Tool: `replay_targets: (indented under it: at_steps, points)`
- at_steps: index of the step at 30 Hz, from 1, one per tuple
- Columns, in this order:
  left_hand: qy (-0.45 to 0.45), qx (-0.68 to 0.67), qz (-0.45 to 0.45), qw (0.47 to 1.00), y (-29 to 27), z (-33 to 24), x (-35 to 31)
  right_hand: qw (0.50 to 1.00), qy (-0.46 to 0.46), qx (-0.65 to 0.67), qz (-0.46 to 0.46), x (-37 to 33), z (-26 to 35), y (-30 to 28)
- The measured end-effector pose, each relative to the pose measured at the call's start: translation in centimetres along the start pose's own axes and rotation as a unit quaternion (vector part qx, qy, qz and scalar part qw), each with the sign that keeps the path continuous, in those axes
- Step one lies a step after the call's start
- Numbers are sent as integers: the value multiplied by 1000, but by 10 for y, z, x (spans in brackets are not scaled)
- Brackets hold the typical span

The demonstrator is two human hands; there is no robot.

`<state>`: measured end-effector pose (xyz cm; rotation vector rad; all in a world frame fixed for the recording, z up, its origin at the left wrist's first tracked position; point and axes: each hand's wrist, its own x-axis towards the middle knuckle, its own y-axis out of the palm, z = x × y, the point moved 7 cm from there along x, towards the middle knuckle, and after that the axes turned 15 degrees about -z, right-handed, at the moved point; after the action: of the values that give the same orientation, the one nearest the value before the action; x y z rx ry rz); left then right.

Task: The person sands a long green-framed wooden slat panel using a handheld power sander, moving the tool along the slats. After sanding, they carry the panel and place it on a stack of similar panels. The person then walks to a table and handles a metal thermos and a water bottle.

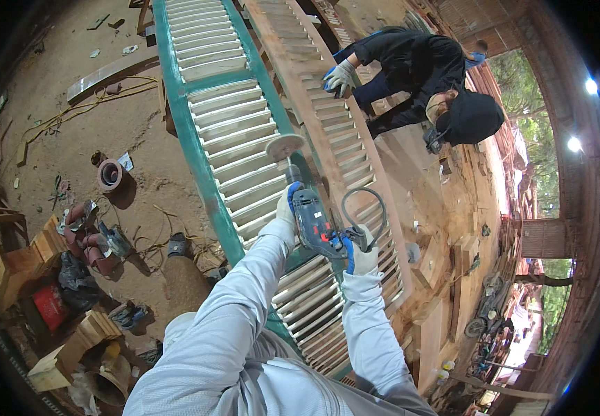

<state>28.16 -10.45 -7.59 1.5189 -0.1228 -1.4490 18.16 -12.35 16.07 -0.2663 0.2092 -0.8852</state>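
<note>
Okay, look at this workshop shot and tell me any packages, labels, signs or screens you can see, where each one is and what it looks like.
Red box-like container: lower left, among the wood scraps on the dirt floor; blocky, with a pale patch on its side.
Small white card or packet: on the floor beside a round reddish ring; flat, roughly rectangular.
No signs or screens show.

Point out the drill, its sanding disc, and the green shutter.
drill [316, 225], head view, on its dark body between the gloved hands
sanding disc [284, 147], head view, on the disc's flat face
green shutter [182, 118], head view, on its left green frame rail
</note>
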Motion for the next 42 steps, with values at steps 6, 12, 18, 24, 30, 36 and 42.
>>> replay_targets:
  at_steps: [6,12,18,24,30,36,42]
  points:
    - [-1,-32,18,999,-16,8,-7,999,26,32,-10,-7,-34,-23]
    - [25,-54,16,998,-27,-6,-5,999,52,-4,5,3,4,7]
    - [61,67,-11,996,10,-40,-18,995,29,87,-42,7,-16,12]
    - [89,16,-57,994,-66,-83,-30,997,42,60,-34,-24,-2,51]
    - [145,0,-124,982,-96,-93,-95,983,124,76,-113,-54,-54,26]
    - [247,67,-169,952,-87,-101,-147,980,146,119,-61,-69,-53,14]
    - [210,185,-127,952,-31,-91,-144,968,126,208,-68,-57,-41,17]
